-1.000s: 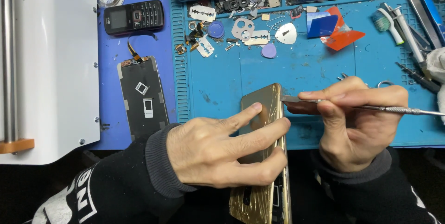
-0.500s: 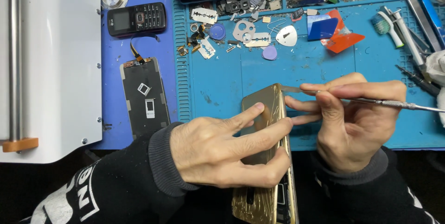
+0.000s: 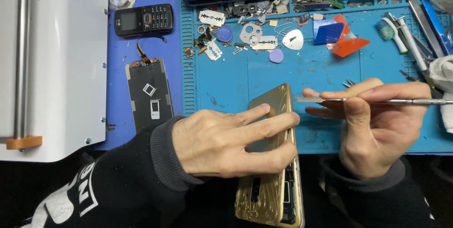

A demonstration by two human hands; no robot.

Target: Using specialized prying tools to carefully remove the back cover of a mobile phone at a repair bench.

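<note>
A gold smartphone (image 3: 269, 190) lies back-up at the front edge of the blue work mat (image 3: 264, 77), its gold back cover lifted slightly along the right side so the inner parts show. My left hand (image 3: 231, 140) lies flat on the back cover, fingers spread and pressing on it. My right hand (image 3: 373, 124) grips a thin metal spudger (image 3: 377, 101) with a flat blade. The blade tip hangs just to the right of the phone's upper right edge, a small gap apart from it.
A detached phone screen (image 3: 150, 95) with a flex cable lies on the left, a small black keypad phone (image 3: 144, 19) behind it. Razor blades, picks and small parts (image 3: 255, 34) litter the mat's back. Tools (image 3: 415, 29) lie at right. A white machine (image 3: 52, 58) stands at left.
My right hand has drawn the spudger to the right, so its tip has come away from the phone's edge. My left hand stays pressed on the back cover.
</note>
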